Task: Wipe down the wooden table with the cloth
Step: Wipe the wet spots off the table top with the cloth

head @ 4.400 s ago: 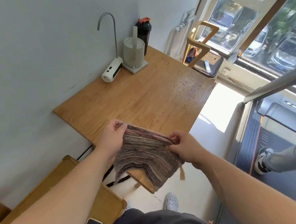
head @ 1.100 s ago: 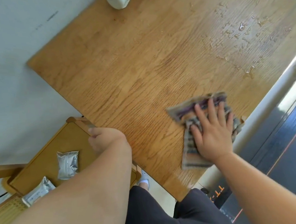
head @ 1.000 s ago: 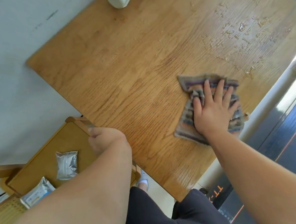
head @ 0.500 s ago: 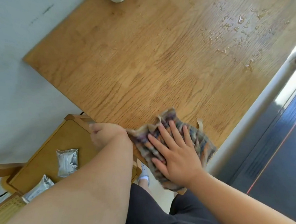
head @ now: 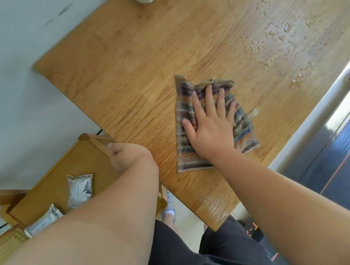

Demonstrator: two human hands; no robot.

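Wooden table against a pale wall, head view: droplets bead toward its far right. Cloth lies flat near the right edge, with the right hand pressing it, fingers straight and spread. Left hand curls on the side tray rim. Judgement: cloth is soft, light and bunches easily, so press palm-down at its centre. Half a second ago it overhung the near edge; it now sits further in.

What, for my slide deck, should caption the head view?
Right hand presses a striped cloth flat on the wooden table, short of the water droplets.
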